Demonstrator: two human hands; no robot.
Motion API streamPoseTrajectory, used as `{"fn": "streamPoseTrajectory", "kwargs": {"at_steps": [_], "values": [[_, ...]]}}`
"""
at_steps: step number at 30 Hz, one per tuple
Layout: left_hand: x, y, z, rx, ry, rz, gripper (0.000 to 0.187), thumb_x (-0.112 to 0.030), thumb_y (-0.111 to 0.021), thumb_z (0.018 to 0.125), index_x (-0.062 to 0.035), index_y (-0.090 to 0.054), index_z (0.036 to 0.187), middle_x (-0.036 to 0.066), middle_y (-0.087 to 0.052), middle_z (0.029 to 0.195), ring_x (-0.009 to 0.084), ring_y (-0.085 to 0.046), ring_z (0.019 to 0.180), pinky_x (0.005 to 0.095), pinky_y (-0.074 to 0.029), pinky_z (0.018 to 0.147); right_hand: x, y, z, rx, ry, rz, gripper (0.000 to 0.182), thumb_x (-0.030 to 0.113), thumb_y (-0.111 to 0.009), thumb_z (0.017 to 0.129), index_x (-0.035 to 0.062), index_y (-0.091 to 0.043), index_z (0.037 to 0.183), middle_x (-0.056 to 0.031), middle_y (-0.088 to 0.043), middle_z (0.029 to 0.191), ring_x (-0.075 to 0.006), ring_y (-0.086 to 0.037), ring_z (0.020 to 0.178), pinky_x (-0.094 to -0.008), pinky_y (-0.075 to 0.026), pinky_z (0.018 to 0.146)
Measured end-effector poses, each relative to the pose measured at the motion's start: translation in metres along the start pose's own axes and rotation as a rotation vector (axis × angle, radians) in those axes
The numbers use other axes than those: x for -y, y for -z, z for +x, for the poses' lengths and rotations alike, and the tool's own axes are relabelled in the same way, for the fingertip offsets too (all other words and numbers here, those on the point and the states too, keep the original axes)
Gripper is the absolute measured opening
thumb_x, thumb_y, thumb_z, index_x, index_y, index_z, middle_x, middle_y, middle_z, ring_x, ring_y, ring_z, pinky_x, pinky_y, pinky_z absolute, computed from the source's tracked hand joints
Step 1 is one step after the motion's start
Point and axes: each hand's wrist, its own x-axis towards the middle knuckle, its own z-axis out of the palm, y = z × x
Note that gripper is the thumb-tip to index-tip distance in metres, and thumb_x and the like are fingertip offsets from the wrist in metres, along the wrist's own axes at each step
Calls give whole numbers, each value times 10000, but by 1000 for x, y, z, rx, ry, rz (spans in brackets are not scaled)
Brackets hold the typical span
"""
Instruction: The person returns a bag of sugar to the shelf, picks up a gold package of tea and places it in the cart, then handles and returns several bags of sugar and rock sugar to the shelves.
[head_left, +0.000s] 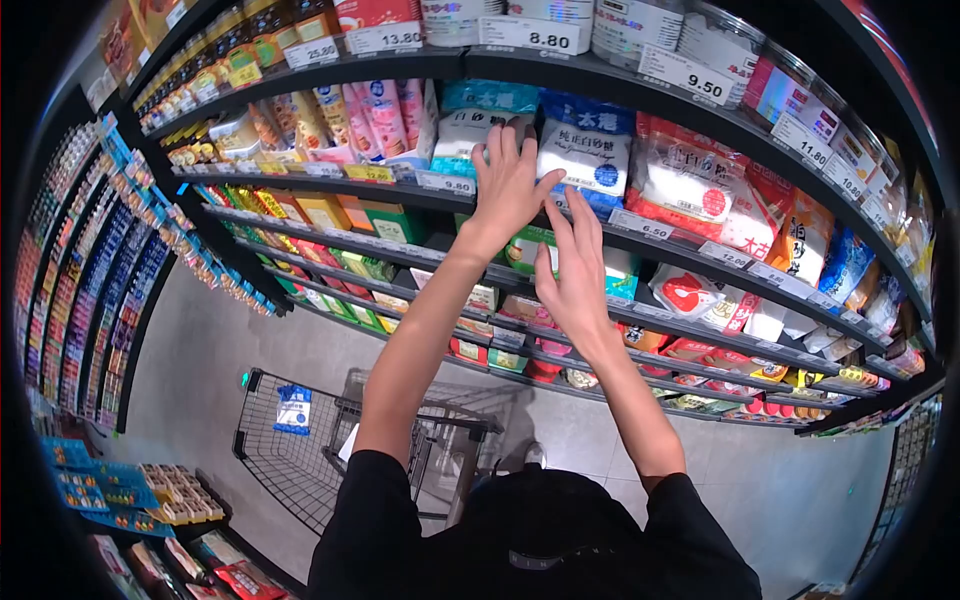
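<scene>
Both hands up at the shelf (640,226): left hand (507,185) flat & open on the white sugar bag (590,160), right hand (575,275) open below it, nothing gripped. Bag's on the shelf, cart (300,450) w/ just a blue pack.

A supermarket aisle surrounds me, with dark shelving (560,75) curving overhead and along both sides, white price tags (525,35) on its edges, a pale grey tiled floor (800,500) and a black wire shopping cart (300,450) beneath.
</scene>
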Motion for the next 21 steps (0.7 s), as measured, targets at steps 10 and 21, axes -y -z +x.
{"fn": "streamPoseTrajectory", "kwargs": {"at_steps": [10,21], "values": [[48,103,-277,-172,491,-81,350,-114,-617,865,-99,-611,1214,165,-467,1353,345,-388,1278,458,-241,1080,102,-103,-140,361,110,568,408,-47,-552,770,24,-571,1172,-162,-549,1212,-350,-501,1177,-439,-394,989],[-3,235,-646,278,1232,138,290,-119,-607,825,-19,-617,1096,199,-627,1048,402,-582,982,459,-455,863,176,-197,-304,1334,660,198,145,145,-590,778,84,-652,894,-83,-651,890,-287,-617,903,-416,-500,756]]}}
